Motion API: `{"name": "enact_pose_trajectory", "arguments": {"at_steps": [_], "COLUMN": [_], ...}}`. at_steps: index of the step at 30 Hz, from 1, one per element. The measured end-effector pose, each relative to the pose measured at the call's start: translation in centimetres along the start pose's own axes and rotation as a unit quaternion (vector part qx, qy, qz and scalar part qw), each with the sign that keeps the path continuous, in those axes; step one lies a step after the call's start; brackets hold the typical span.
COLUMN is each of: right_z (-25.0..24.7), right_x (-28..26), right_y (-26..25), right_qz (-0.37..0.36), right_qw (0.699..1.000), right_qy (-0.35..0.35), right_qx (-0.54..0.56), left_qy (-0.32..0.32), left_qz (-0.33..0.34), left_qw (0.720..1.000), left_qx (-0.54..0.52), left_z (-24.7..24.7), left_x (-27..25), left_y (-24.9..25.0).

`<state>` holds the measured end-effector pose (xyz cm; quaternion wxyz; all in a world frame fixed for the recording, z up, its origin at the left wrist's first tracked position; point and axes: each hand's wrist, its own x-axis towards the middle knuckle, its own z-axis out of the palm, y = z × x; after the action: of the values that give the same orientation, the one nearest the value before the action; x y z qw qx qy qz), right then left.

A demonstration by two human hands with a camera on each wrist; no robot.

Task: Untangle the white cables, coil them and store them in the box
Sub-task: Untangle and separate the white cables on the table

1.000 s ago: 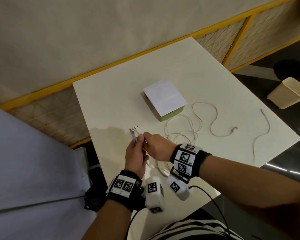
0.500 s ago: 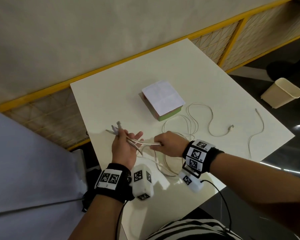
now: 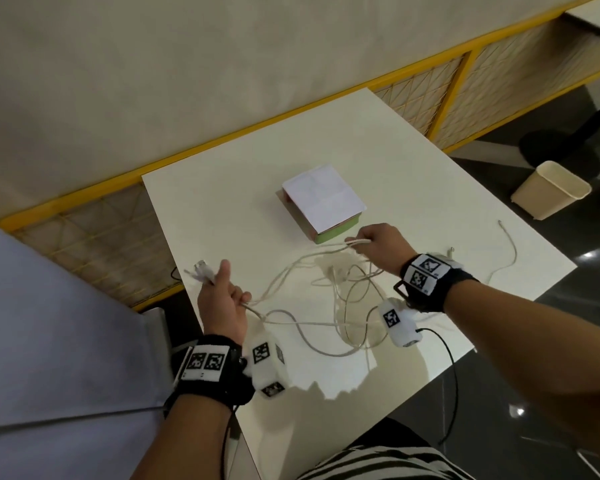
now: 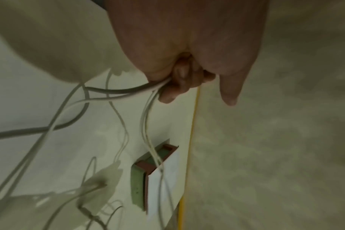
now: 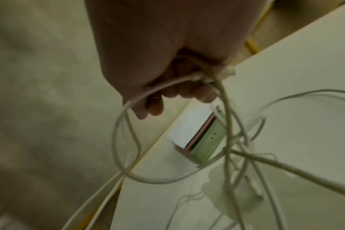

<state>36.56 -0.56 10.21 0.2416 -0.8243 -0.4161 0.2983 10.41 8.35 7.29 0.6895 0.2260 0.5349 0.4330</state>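
Several white cables [image 3: 326, 317] lie tangled on the white table [image 3: 222, 209] between my hands. My left hand [image 3: 222, 296] grips a bunch of their plug ends [image 3: 201, 270] near the table's left edge, fingers curled round the strands [image 4: 128, 93]. My right hand [image 3: 378, 247] is raised just right of the box [image 3: 321, 202] and holds several strands [image 5: 197, 77] in a closed fist, stretched back toward the left hand. The box is green-sided with a white paper flap [image 3: 323, 197] over its top; it also shows in the wrist views [image 4: 140, 179] [image 5: 205, 144].
One more white cable [image 3: 506, 251] trails loose along the table's right edge. A beige waste bin [image 3: 551, 194] stands on the dark floor at the right. A yellow-framed mesh panel [image 3: 430, 91] runs behind the table. A black wire [image 3: 447, 358] hangs from the right wrist camera.
My hands have pulled apart: the right hand moved right and away to beside the box, drawing strands taut. The left hand kept the plug ends at the left edge.
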Motion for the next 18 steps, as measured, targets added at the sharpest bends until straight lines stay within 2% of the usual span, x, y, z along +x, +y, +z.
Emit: {"name": "enact_pose_trajectory", "arguments": {"at_steps": [2, 5, 7, 9, 11, 15, 18], "right_z": [1.3, 3.6, 4.6, 5.2, 5.9, 6.5, 6.4], "right_x": [-1.0, -1.9, -2.7, -3.7, -4.5, -5.8, -6.4], "right_y": [-1.8, -3.3, -4.3, -5.2, -5.6, -5.3, -4.7], "right_qz": [-0.025, -0.039, -0.049, -0.063, -0.092, -0.167, -0.196], "right_qw": [0.992, 0.983, 0.982, 0.983, 0.981, 0.967, 0.963], "right_qy": [-0.024, -0.038, -0.018, -0.01, -0.007, 0.009, -0.03], "right_qx": [-0.123, -0.177, -0.18, -0.17, -0.172, -0.191, -0.18], "left_qy": [-0.041, -0.123, -0.172, -0.19, -0.181, -0.124, -0.101], "left_qz": [0.044, 0.111, 0.101, 0.065, 0.021, -0.064, -0.054], "left_qw": [0.992, 0.943, 0.911, 0.89, 0.896, 0.959, 0.975], "left_qx": [0.111, 0.288, 0.361, 0.409, 0.405, 0.247, 0.188], "left_z": [0.8, 2.4, 3.5, 4.3, 4.7, 4.8, 4.9], "left_x": [-1.3, -3.2, -4.2, -5.0, -5.3, -5.2, -5.1], "left_y": [-0.4, -1.2, -1.8, -2.2, -2.6, -2.8, -2.4]}}
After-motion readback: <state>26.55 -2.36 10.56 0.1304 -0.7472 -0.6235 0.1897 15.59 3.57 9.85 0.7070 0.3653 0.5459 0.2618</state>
